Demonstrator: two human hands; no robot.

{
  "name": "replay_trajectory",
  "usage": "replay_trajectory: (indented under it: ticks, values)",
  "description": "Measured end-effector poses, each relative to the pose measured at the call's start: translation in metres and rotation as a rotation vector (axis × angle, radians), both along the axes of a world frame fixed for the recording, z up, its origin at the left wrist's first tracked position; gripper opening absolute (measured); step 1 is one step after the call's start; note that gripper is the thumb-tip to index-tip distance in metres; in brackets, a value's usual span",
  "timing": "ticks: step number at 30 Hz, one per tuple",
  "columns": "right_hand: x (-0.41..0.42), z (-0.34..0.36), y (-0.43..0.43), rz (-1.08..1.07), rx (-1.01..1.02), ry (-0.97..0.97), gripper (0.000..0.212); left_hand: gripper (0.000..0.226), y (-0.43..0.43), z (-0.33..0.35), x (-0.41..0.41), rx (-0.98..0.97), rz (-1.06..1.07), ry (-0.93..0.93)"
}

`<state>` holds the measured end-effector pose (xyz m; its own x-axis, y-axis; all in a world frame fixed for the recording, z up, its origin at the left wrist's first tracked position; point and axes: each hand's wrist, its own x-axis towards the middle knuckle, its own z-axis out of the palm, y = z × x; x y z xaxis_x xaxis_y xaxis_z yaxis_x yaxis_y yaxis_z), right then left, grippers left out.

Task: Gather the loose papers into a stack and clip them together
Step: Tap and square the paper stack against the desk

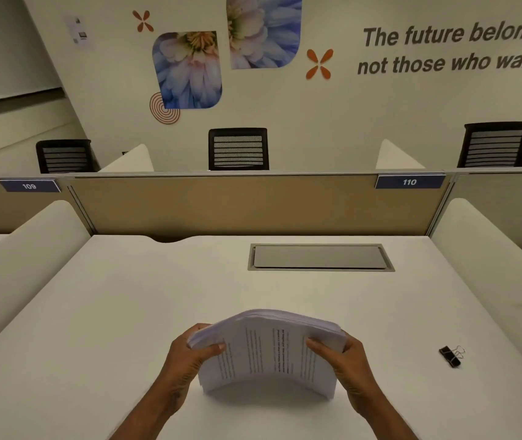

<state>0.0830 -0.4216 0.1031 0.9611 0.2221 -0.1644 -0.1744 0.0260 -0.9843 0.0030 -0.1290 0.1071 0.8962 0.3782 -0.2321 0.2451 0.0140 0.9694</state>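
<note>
A thick stack of printed papers (269,350) stands on its lower edge on the white desk (126,312), bowed upward in the middle. My left hand (190,354) grips the stack's left side, thumb on the printed face. My right hand (345,357) grips the right side the same way. A black binder clip (450,356) with silver wire handles lies on the desk to the right, well apart from my right hand.
A grey cable hatch (320,257) is set into the desk at the back. White side dividers (24,249) flank the desk, and a tan partition (237,204) closes the far edge. Black chairs (238,149) stand beyond it.
</note>
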Motion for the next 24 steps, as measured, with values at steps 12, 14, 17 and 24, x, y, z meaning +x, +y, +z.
replay_trajectory:
  ticks: [12, 14, 17, 24]
  values:
    - [0.001, 0.010, 0.029, -0.254, -0.104, -0.123, 0.049, 0.046, -0.024, 0.014, 0.003, -0.067, 0.230, -0.015]
    - [0.002, 0.009, 0.029, -0.267, -0.124, -0.121, 0.046, 0.044, -0.025, 0.015, 0.004, -0.067, 0.256, -0.006]
    - [0.004, 0.011, 0.029, -0.274, -0.126, -0.129, 0.046, 0.066, -0.022, 0.015, 0.005, -0.069, 0.243, -0.038]
    - [0.006, 0.008, 0.031, -0.285, -0.167, -0.134, 0.040, 0.055, -0.024, 0.011, 0.006, -0.077, 0.260, -0.051]
